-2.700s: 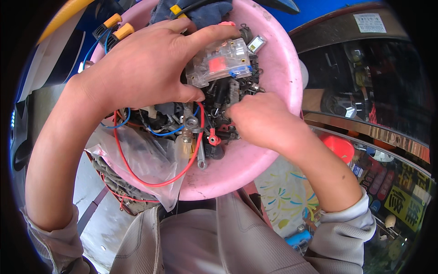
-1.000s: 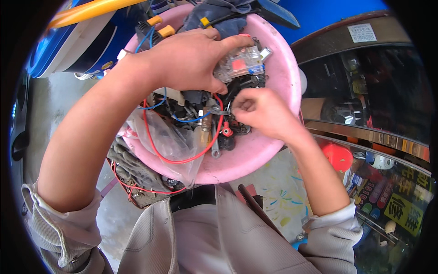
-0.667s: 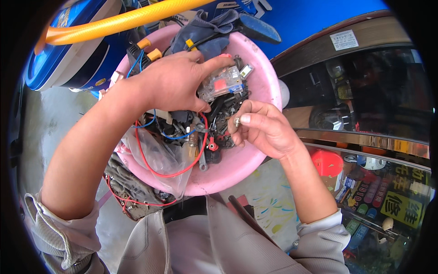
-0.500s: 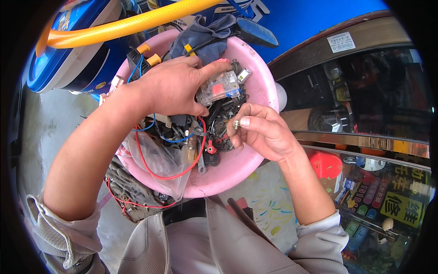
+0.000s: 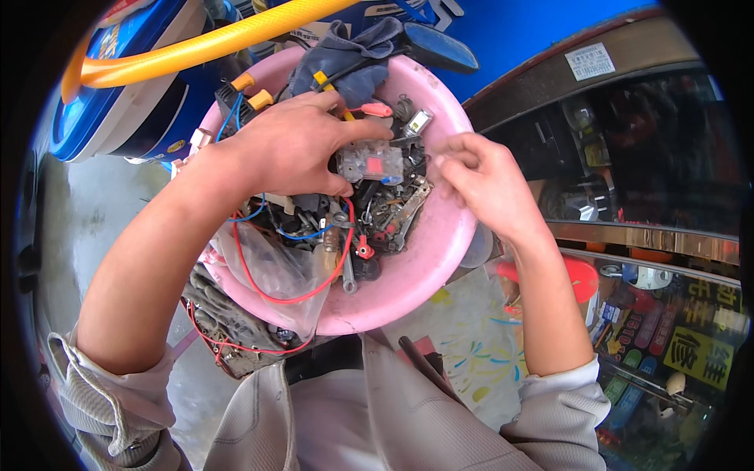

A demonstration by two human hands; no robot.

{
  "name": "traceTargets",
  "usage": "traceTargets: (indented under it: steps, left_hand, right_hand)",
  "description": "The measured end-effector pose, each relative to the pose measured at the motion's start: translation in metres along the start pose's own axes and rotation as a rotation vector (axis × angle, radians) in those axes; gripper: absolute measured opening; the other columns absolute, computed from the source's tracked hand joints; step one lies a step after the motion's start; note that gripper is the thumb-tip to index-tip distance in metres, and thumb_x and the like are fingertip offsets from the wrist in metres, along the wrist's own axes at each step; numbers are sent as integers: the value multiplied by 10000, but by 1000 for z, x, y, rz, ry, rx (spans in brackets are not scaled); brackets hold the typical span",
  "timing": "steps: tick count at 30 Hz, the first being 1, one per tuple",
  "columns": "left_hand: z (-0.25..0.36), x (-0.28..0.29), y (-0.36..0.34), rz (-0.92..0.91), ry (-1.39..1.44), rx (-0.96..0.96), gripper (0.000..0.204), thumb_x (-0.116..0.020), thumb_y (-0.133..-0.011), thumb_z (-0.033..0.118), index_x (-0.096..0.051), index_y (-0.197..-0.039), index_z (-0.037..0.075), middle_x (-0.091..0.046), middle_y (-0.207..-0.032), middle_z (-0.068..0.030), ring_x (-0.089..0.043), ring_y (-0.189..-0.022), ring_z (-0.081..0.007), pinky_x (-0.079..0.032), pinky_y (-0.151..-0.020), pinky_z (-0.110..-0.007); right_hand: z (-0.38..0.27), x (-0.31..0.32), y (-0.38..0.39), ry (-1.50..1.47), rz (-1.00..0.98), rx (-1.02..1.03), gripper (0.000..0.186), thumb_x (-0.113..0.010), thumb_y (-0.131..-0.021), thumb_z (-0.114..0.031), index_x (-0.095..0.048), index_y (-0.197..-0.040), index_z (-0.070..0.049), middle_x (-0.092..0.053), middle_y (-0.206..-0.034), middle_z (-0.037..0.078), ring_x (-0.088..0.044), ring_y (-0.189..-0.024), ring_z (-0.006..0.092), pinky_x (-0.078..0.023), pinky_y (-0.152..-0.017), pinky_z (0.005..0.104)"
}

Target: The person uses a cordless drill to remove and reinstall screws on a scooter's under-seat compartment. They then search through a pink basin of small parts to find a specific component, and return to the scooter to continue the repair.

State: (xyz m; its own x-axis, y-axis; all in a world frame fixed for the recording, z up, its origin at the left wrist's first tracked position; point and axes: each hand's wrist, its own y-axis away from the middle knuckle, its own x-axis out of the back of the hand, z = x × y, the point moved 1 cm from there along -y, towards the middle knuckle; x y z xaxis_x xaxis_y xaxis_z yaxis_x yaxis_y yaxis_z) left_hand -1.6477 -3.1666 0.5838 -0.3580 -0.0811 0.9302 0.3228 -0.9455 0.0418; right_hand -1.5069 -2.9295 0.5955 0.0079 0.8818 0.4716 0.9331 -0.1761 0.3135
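Note:
A pink basin [image 5: 408, 306] is piled with black and metal small parts, wrenches [image 5: 349, 271], red and blue wires and a clear plastic bag [image 5: 283, 259]. My left hand [image 5: 290, 145] is over the pile, thumb and forefinger bent around a clear plastic case [image 5: 375, 165] with a red insert. At the basin's right side my right hand [image 5: 487, 180] has curled fingers; their tips are blurred, so what they hold, if anything, is unclear. A small silvery box [image 5: 418, 122] and a dark blue cloth [image 5: 338, 59] lie toward the back.
A yellow hose [image 5: 204, 51] crosses blue-and-white buckets [image 5: 118, 118] at back left. A dark glossy cabinet [image 5: 644, 157] and a glass-topped case with signs stand right, beside a red container [image 5: 569, 279]. Tangled parts [image 5: 236, 330] lie below the basin's left edge.
My right hand has moved up and right to the rim; the small metal piece it pinched is no longer visible. The clear case under my left hand has shifted and turned slightly.

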Motion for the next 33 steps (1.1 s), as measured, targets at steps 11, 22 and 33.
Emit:
traceTargets:
  steps: [11, 22, 33]
  left_hand:
    - [14, 13, 19, -21, 9, 45, 892, -866, -824, 368, -448, -1581, 150, -600, -1404, -219, -560, -1326, -427, -475, -1096, -485]
    - [54, 31, 208, 419, 446, 512, 301, -715, -945, 40, -687, -1241, -10, -760, -1132, -156, -730, -1064, -299, -541, -975, -389]
    - [85, -35, 255, 718, 304, 689, 441, -722, -862, -48, -657, -1294, 12, -660, -1374, -183, -632, -1292, -354, -485, -1114, -435]
  right_hand:
    - [-9, -33, -31, -50, -20, 72, 354, -759, -911, -43, -671, -1243, 41, -744, -1097, 175, -742, -981, 264, -577, -861, 382]
    - [-59, -62, 27, 593, 465, 728, 227, -711, -903, -72, -681, -1112, 12, -673, -1090, 189, -646, -1041, 371, -535, -914, 456]
    - [-37, -203, 37, 563, -291, 288, 446, -734, -933, -307, -592, -1180, 35, -732, -978, 239, -729, -972, 417, -575, -861, 520]
